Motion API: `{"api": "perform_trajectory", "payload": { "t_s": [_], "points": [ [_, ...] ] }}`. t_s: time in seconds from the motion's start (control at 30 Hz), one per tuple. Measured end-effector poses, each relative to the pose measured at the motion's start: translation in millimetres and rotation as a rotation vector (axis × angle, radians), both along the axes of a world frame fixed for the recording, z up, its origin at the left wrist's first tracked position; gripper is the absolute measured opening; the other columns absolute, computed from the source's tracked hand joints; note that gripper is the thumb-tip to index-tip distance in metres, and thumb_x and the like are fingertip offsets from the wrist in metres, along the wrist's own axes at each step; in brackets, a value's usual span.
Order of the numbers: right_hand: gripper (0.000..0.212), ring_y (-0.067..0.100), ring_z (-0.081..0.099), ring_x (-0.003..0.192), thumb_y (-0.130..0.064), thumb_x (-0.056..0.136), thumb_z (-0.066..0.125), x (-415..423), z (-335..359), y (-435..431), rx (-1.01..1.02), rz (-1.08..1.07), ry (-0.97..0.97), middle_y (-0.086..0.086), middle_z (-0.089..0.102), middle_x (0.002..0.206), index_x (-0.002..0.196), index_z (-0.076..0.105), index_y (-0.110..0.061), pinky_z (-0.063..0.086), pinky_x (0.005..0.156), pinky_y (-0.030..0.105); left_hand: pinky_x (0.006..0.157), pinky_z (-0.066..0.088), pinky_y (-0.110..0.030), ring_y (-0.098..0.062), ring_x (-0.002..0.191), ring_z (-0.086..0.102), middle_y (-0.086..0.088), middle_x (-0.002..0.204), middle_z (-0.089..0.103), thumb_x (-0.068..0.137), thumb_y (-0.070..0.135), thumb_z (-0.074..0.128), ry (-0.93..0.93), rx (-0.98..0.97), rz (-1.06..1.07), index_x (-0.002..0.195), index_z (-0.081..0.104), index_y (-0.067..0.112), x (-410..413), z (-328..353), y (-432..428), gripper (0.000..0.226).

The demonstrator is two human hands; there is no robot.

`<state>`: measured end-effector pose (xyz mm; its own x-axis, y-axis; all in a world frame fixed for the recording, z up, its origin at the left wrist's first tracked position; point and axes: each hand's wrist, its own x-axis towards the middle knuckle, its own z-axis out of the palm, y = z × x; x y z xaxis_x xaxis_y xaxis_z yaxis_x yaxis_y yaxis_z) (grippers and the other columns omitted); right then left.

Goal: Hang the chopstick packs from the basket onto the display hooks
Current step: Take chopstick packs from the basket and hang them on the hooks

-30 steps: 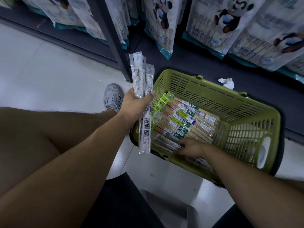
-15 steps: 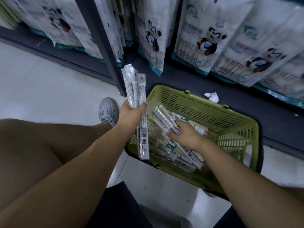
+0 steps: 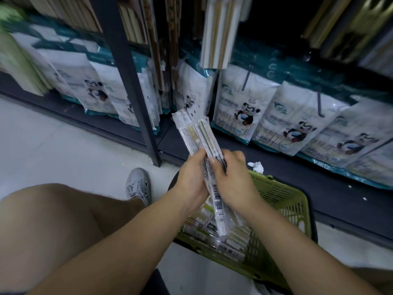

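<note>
Both hands hold one bundle of long clear chopstick packs above the green basket. My left hand grips the bundle from the left side. My right hand grips it from the right, fingers curled over the packs. The packs' hole-punched tops point up toward the shelving, and their barcode ends hang down over the basket. More chopstick packs lie in the basket below my wrists. Packs of chopsticks hang on the display above.
White panda-printed bags stand along the bottom shelf. A dark shelf upright rises left of the bundle. A crumpled white tissue lies on the shelf base beside the basket. My bare knee and grey shoe are at left.
My right hand lifted packs out of the basket and brought them against the bundle in my left hand. Both hands rose, and the view tilted up toward the hanging display.
</note>
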<state>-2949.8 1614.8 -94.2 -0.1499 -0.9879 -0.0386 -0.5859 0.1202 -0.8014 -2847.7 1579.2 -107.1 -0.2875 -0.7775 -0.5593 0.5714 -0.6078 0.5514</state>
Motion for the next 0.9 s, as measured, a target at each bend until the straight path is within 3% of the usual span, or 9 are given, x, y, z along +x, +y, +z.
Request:
{"api": "perform_trajectory", "payload": {
  "t_s": [0.17,0.3,0.43,0.53,0.6,0.67,0.73,0.83,0.9],
  "points": [
    [0.033,0.01,0.047,0.11,-0.037,0.107,0.044,4,33,-2,-0.054,-0.034,0.065,-0.004,0.038,0.115,0.134,0.058,-0.026,0.039,0.103,0.024,0.077,0.06,-0.032,-0.025,0.101,0.076,-0.017,0.111,0.075,0.091,0.062,0.055,-0.101,-0.159,0.056,0.131,0.062,0.004,-9,32,-3,0.071],
    [0.052,0.018,0.025,0.134,-0.05,0.104,0.024,-2,64,-8,-0.041,-0.016,0.294,-0.001,0.035,0.144,0.149,0.046,-0.036,0.024,0.117,0.04,0.072,0.061,-0.03,-0.024,0.089,0.077,-0.015,0.099,0.077,0.086,0.051,0.063,-0.074,-0.353,0.05,0.119,0.065,0.003,-7,63,-13,0.058],
    [0.063,0.013,0.016,0.141,-0.048,0.098,0.015,-14,97,-19,-0.069,0.096,0.351,-0.001,0.024,0.162,0.157,0.034,-0.035,0.016,0.122,0.039,0.093,0.059,-0.041,-0.031,0.112,0.073,-0.016,0.119,0.075,0.088,0.052,0.061,-0.161,-0.501,-0.007,0.129,0.064,0.007,-4,94,-26,0.061],
    [0.048,0.021,0.028,0.139,-0.042,0.105,0.027,-20,116,-32,-0.131,0.053,0.379,0.002,0.038,0.153,0.148,0.047,-0.034,0.026,0.116,0.037,0.097,0.057,-0.037,-0.021,0.113,0.072,-0.004,0.119,0.077,0.091,0.047,0.062,-0.257,-0.658,-0.042,0.128,0.066,0.017,-5,118,-40,0.048],
    [0.039,0.017,0.043,0.124,-0.044,0.104,0.034,-23,128,-41,-0.182,-0.011,0.301,-0.004,0.053,0.128,0.128,0.062,-0.033,0.037,0.102,0.033,0.084,0.058,-0.022,-0.013,0.105,0.074,0.004,0.109,0.079,0.097,0.033,0.064,-0.285,-0.776,-0.063,0.122,0.068,0.019,-7,132,-52,0.029],
    [0.031,0.005,0.052,0.102,-0.043,0.102,0.04,-25,139,-51,-0.224,-0.051,0.175,-0.009,0.053,0.106,0.115,0.067,-0.033,0.043,0.085,0.029,0.081,0.056,-0.017,-0.011,0.103,0.074,0.006,0.108,0.079,0.099,0.017,0.065,-0.27,-0.842,-0.081,0.121,0.067,0.019,-9,143,-66,0.022],
    [0.024,-0.002,0.052,0.082,-0.04,0.103,0.045,-28,151,-58,-0.251,-0.065,0.075,-0.008,0.049,0.097,0.111,0.067,-0.036,0.041,0.07,0.025,0.083,0.056,-0.018,-0.012,0.108,0.073,0.004,0.114,0.078,0.097,0.015,0.069,-0.261,-0.88,-0.091,0.127,0.066,0.017,-11,153,-78,0.031],
    [0.026,-0.003,0.05,0.075,-0.04,0.103,0.048,-32,167,-66,-0.295,-0.02,0.084,-0.01,0.048,0.094,0.126,0.061,-0.045,0.037,0.064,0.019,0.084,0.057,-0.02,-0.013,0.111,0.073,0.003,0.118,0.077,0.086,0.032,0.08,-0.236,-0.876,-0.094,0.13,0.067,0.019,-11,159,-91,0.047],
    [0.033,-0.006,0.05,0.07,-0.038,0.101,0.056,-36,175,-72,-0.303,0.018,0.022,-0.016,0.051,0.091,0.133,0.057,-0.045,0.038,0.06,0.012,0.091,0.058,-0.03,-0.015,0.113,0.072,0.003,0.121,0.076,0.078,0.044,0.088,-0.22,-0.836,-0.108,0.131,0.066,0.024,-10,160,-99,0.06]
  ]
}}
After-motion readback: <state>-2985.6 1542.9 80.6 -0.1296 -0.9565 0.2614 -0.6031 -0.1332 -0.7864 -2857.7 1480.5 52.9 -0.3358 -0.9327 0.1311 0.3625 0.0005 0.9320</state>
